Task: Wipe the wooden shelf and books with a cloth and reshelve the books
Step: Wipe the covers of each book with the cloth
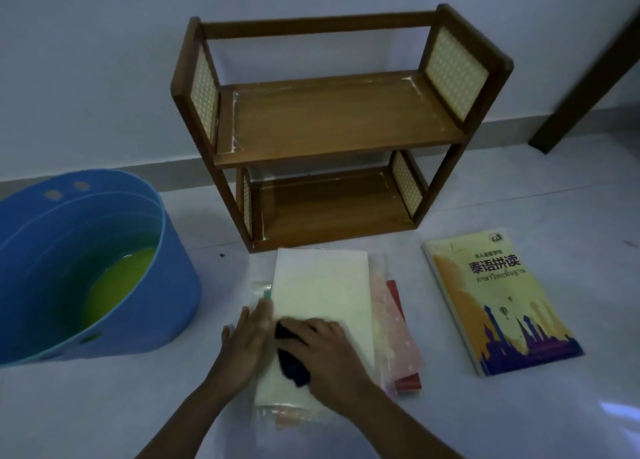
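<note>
The shelf [332,126] stands empty against the wall, both boards bare, so no book is back in place yet; whether it has been wiped I cannot tell, though its boards look glossy. On the floor in front of it lies a stack of books [398,327], with a pale book [322,292] on top. The right hand [322,351] presses a dark cloth [291,358] flat onto the near part of that cover, fingers curled over the cloth, so the step in hand looks like wiping this book. The left hand [249,337] lies open and flat on the stack's left edge, steadying it. A yellow book [498,302] lies apart to the right, perhaps already done. A blue tub [173,285] with yellow-green water sits to the left. Most of the task seems left: the books underneath, then reshelving.
</note>
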### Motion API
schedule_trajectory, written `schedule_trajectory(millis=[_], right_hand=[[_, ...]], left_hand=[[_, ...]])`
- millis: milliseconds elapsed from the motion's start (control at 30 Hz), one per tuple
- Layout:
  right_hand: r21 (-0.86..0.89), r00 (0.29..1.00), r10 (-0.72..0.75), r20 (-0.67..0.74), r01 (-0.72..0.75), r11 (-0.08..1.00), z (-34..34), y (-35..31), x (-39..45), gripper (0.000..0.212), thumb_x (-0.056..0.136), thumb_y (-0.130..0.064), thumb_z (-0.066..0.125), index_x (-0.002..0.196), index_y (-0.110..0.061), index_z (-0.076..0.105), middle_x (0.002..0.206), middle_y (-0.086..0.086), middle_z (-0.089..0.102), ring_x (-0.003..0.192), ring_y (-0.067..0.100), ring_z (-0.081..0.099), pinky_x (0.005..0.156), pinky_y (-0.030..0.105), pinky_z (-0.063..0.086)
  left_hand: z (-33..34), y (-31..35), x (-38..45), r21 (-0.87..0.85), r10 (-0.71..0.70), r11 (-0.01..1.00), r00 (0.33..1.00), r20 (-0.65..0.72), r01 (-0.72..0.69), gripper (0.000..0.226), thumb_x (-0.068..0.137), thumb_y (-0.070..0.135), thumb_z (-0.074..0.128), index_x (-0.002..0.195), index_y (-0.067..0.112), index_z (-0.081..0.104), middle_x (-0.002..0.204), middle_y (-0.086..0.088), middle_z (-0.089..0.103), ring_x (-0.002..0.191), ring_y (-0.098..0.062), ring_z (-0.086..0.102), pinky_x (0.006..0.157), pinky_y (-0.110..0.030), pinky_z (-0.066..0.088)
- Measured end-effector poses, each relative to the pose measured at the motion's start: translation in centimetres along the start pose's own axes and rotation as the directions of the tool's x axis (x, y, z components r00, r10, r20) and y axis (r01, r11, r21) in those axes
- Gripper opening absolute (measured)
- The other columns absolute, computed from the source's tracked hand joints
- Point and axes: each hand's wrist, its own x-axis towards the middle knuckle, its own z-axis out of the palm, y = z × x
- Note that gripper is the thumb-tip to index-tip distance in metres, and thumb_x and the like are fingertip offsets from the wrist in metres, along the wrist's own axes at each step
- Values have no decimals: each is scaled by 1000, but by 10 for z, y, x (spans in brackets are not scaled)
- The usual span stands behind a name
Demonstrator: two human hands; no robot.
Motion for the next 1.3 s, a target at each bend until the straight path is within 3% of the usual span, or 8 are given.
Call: schedule_trajectory(millis=[100, 233, 467, 733, 900, 1067, 1167, 1300], right_hand=[[-7, 910, 368, -193, -376, 927, -27, 40, -35, 45, 65, -19, 65, 105, -37, 56, 125, -17, 53, 95, 16, 60, 74, 31, 51], [53, 565, 783, -260, -802, 595, -49, 86, -93, 39, 75, -34, 76, 109, -25, 60, 127, 0, 56, 105, 34, 59, 86, 49, 51], [-24, 605, 791, -88, -796, 605, -37, 96, -113, 48, 72, -12, 72, 118, -13, 60, 139, 12, 49, 114, 44, 51, 93, 61, 44], [-236, 604, 791, 96, -758, 608, -66, 90, -85, 60, 88, -55, 49, 139, -29, 33, 152, 8, 23, 138, 36, 26, 109, 55, 27], [-134, 654, 756, 17, -748, 650, -68, 57, -40, 59, 84, -29, 51, 140, -24, 33, 144, 7, 33, 133, 29, 32, 109, 46, 29], [304, 633, 758, 154, -761, 573, -63, 60, -40, 33, 100, -18, 41, 130, -7, 49, 105, 9, 58, 76, 12, 57, 68, 23, 53], [549, 626, 764, 155, -698, 460, -92, 66, -54, 25, 100, -8, 38, 116, -6, 57, 105, 9, 64, 78, 11, 60, 58, 13, 50], [722, 704, 708, 55, -518, 458, -121, 75, -69, 56, 92, -3, 52, 143, -17, 36, 147, -4, 39, 126, 9, 45, 97, 27, 41]], left_hand=[[-8, -15, -27, 365, 193, 917, 980, -47, -163, 59, 89, 36, 14, 147, 42, 13, 159, 13, 8, 149, -19, 7, 116, -46, 5], [-11, -31, -42, 678, 402, 630, 906, 133, -379, 59, 96, 45, 17, 153, 26, 18, 161, -7, 11, 146, -26, 18, 115, -50, 23], [-20, -26, -21, 753, 557, 261, 732, 394, -604, 73, 90, 36, 55, 152, 31, 17, 161, -6, 16, 147, -26, 18, 114, -55, 23], [-30, -1, 3, 751, 503, 25, 658, 561, -660, 93, 82, 21, 73, 153, 24, 14, 159, -6, 21, 144, -26, 25, 112, -53, 15], [-41, 0, 1, 719, 468, 37, 648, 601, -694, 92, 82, 32, 71, 153, 29, 13, 160, -2, 20, 145, -22, 22, 113, -54, 28], [-48, 14, -5, 681, 617, 53, 560, 553, -730, 66, 94, 18, 47, 152, 30, 19, 158, -1, 24, 146, -23, 19, 114, -45, 30], [-49, 41, -17, 475, 768, 438, 592, 244, -763, 60, 89, 7, 59, 142, 31, 43, 151, 3, 41, 144, -19, 29, 115, -34, 31], [-68, 116, -25, 52, 569, 809, 759, -317, -585, 24, 92, 27, 56, 108, 45, 57, 104, 25, 64, 103, 12, 58, 80, -7, 47]])
